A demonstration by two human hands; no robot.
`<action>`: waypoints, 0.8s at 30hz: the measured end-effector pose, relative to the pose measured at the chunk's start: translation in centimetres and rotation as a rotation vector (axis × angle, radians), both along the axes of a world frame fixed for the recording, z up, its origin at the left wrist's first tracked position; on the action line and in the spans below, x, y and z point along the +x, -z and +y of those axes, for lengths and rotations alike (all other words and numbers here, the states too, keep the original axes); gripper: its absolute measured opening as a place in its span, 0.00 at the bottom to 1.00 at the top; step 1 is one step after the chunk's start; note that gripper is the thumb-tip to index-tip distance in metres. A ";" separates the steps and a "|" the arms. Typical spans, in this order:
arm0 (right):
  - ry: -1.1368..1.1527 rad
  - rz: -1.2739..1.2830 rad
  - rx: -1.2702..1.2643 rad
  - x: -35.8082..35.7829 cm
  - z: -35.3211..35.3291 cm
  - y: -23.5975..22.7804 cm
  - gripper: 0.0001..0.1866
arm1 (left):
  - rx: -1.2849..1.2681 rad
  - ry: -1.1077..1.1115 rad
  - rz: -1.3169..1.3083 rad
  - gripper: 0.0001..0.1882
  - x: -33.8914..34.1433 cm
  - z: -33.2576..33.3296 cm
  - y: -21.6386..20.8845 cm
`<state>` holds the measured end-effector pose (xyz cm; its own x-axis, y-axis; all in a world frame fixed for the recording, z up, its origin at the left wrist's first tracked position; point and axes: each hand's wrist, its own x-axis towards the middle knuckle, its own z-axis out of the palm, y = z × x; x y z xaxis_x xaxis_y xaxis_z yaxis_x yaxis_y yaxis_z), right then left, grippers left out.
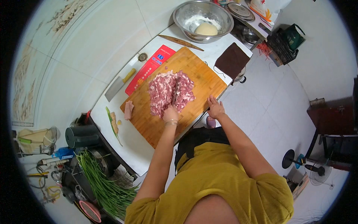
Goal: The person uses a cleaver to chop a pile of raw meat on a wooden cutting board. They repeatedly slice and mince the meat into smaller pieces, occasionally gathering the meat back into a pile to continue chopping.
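My left hand [170, 114], with bangles at its wrist, is closed at the near edge of a flat heap of minced meat [161, 91]. From it a knife [175, 92], seen nearly edge-on as a thin dark line, runs into the meat; its handle is hidden in my fist. The pink and white mince lies on a wooden chopping board [205, 80]. At the board's right edge rests my right hand [215, 108], its fingers stretched out and apart. A pale pink piece of meat [128, 110] sits near the board's left corner.
Beyond the board are a cleaver [117, 86], a red packet [149, 71], a wooden rolling pin [181, 42] and a steel bowl [179, 22] with dough [206, 29]. A dark brown cloth [232, 61] lies right. Ginger and scallion [113, 123] lie left; green stalks [100, 183] fill the lower left.
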<state>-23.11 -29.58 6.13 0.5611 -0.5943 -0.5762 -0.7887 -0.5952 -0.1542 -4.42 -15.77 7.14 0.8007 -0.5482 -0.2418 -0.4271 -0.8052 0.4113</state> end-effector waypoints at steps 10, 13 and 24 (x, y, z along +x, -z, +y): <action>0.022 -0.004 0.004 0.1 0.1 0.1 0.39 | -0.048 -0.017 0.002 0.18 -0.5 0.7 1.5; 0.004 -0.003 0.022 0.1 -0.3 -0.1 0.39 | -0.008 0.040 0.031 0.18 0.9 0.4 -0.4; -0.004 -0.016 -0.010 -0.1 -0.4 0.6 0.39 | 0.002 0.051 0.028 0.18 0.0 0.1 -1.4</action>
